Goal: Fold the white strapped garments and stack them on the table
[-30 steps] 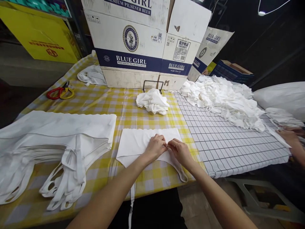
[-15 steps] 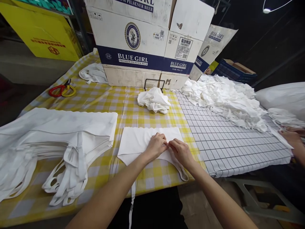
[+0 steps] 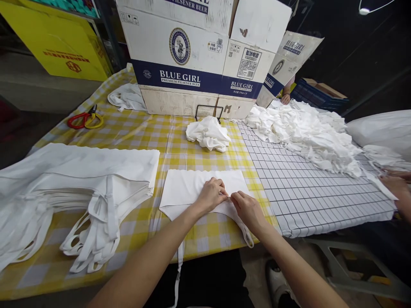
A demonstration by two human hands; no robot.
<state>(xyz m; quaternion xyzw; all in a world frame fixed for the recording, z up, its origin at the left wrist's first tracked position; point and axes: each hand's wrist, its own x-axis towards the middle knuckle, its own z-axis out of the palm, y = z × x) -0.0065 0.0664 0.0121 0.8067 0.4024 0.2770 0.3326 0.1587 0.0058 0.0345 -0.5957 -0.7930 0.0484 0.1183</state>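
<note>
A white strappy camisole (image 3: 183, 186) lies flat on the table in front of me, its wavy hem away from me and its straps towards me. One strap hangs over the table's front edge. My left hand (image 3: 211, 195) rests on the camisole, thumb and fingers pinched together at its middle seam. Close beside it, my right hand (image 3: 246, 208) pinches the same spot of the camisole. Whatever fine bit lies between the fingertips is too small to make out. To the left is a thick stack of similar white camisoles (image 3: 80, 160), straps drooping forward.
A crumpled white cloth (image 3: 208, 133) lies beyond the camisole, before a large beer carton (image 3: 189, 92). Scissors (image 3: 86, 119) with red and yellow handles sit back left. A heap of white garments (image 3: 302, 128) covers the grid-patterned cloth (image 3: 285, 196). Other people's hands (image 3: 396, 186) show at right.
My right hand has moved slightly right, widening the small gap between my fingertips. My left hand stays nearly in place. Behind the carton, another person's hand shows more.
</note>
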